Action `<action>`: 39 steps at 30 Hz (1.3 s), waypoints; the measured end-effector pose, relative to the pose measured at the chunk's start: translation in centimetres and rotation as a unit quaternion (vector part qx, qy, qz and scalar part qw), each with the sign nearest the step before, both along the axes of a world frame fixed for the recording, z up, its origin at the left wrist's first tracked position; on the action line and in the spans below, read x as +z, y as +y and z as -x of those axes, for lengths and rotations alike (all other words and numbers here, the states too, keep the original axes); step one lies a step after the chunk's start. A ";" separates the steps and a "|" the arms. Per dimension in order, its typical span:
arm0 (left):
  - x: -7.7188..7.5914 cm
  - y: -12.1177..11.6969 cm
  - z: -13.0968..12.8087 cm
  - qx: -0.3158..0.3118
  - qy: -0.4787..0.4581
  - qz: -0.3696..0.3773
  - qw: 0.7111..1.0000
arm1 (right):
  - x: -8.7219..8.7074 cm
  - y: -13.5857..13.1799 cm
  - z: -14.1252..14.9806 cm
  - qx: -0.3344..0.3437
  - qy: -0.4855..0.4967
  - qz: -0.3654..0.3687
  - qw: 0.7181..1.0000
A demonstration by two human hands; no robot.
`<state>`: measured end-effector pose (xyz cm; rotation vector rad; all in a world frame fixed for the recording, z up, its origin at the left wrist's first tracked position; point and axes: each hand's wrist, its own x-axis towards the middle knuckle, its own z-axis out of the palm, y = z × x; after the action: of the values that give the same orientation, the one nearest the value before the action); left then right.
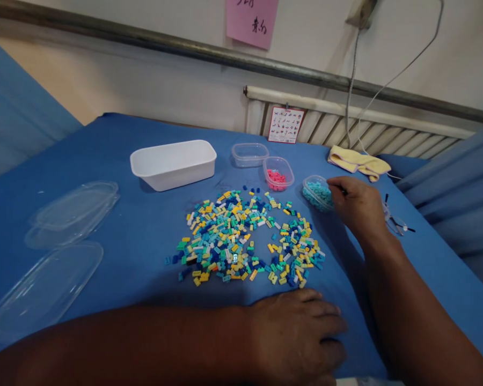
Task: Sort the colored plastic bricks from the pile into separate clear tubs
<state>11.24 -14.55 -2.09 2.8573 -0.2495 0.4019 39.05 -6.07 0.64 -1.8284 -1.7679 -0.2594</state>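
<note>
My right hand (356, 206) is closed at the right rim of a small clear plastic container (317, 194) that holds turquoise bricks. Its fingertips pinch the rim, and the hand hides part of that side. My left hand (300, 335) lies palm down on the blue cloth at the front, fingers stretched to the right and holding nothing. Just beyond it spreads a loose pile of small toy building bricks (233, 230) in yellow, blue, green, turquoise and white. A second clear container (290, 174) has pink bricks (276, 178) in it.
At the back stand a white tub (177, 174) and another clear container (249, 155). Clear lids (48, 284) lie at the left. A yellow cloth (358, 161) and eyeglasses (398, 224) are on the right. A picture card (285, 125) leans against the radiator (326, 120).
</note>
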 end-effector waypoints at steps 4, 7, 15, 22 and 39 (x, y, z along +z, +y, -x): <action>0.0 -0.1 0.2 0.008 -0.004 0.005 1.000 | 1.2 -1.0 1.3 0.034 -0.002 -0.008 0.999; -0.1 -0.3 0.3 0.054 -0.005 0.016 0.998 | 2.0 -2.0 2.5 0.123 0.010 0.037 0.992; -1.1 0.1 0.3 0.162 -0.011 0.040 0.986 | 1.3 -2.6 4.7 0.324 0.052 0.306 0.894; -0.4 0.9 0.9 0.119 0.007 0.056 0.991 | 0.9 -2.0 5.2 0.307 0.049 0.242 0.919; 2.8 5.0 5.3 0.331 0.154 -0.026 0.930 | 1.8 -2.4 4.1 0.287 0.037 0.235 0.928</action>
<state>5.98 -9.51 0.71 2.9236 0.7898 0.0465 35.00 -8.51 2.46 -1.4762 -2.3537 0.4952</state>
